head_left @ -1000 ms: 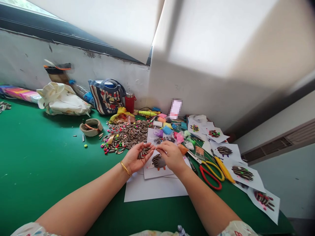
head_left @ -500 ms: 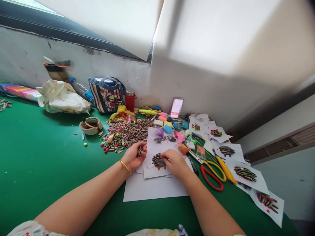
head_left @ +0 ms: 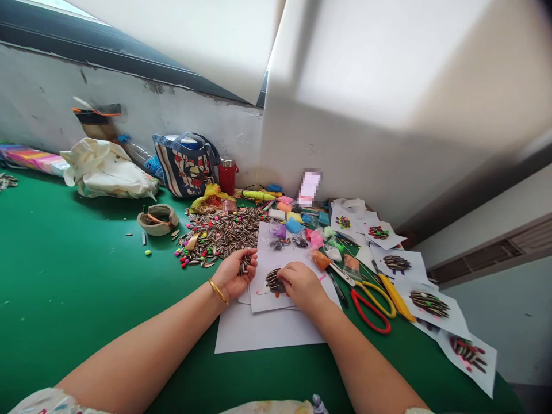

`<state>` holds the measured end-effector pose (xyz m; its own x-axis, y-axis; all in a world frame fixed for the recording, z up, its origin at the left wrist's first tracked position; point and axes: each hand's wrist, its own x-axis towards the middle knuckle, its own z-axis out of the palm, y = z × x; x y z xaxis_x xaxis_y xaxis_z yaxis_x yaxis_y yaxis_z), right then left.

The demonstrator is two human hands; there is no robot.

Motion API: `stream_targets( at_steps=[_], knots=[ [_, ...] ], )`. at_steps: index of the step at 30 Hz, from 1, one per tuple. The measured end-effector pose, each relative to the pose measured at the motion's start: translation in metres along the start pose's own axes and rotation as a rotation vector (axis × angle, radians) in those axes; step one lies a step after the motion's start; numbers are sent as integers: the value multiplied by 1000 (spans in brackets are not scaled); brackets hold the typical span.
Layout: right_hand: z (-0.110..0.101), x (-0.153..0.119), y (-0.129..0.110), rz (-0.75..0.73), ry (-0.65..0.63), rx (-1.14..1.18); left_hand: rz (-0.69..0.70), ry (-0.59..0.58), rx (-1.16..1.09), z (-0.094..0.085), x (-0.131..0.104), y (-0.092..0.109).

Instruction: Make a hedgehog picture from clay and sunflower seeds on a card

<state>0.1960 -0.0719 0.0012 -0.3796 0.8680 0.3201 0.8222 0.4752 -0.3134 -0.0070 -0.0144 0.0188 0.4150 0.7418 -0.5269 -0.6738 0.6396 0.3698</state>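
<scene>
Sunflower seeds (head_left: 245, 265) lie in the cupped palm of my left hand (head_left: 234, 273), its fingers curled around them at the left edge of the white paper (head_left: 263, 302). On that paper is a hedgehog figure (head_left: 274, 282) with a dark body covered partly in striped seeds, a pale snout and small orange feet. My right hand (head_left: 304, 286) pinches at the right side of the hedgehog's body, fingertips pressed together. Whatever sits between those fingertips is hidden. More blank sheets (head_left: 254, 336) stick out underneath.
A seed pile (head_left: 233, 233) mixed with coloured pompoms lies beyond my left hand. Clay packets (head_left: 295, 225), red-and-yellow scissors (head_left: 371, 307) and a yellow cutter (head_left: 397, 298) lie to the right. Finished hedgehog sheets (head_left: 468, 351) line the right edge. A broken bowl (head_left: 158, 221) and bags (head_left: 185, 167) stand left.
My right hand has shifted slightly left over the hedgehog's body, covering more of its right side. My left hand keeps its place with the seeds.
</scene>
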Motion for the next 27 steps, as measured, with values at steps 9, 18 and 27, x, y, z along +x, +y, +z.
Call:
stream_targets(
  at_steps=[9,18,27],
  knots=[
    [4,1,0,-30,-18,-40,3,24,8,1,-1,-1],
    [-3,1,-1,-16,8,-7,31,40,-13,4,-5,-2],
    [-19,5,-21,7,224,67,-89,-181,-54,12,-19,-10]
  ],
)
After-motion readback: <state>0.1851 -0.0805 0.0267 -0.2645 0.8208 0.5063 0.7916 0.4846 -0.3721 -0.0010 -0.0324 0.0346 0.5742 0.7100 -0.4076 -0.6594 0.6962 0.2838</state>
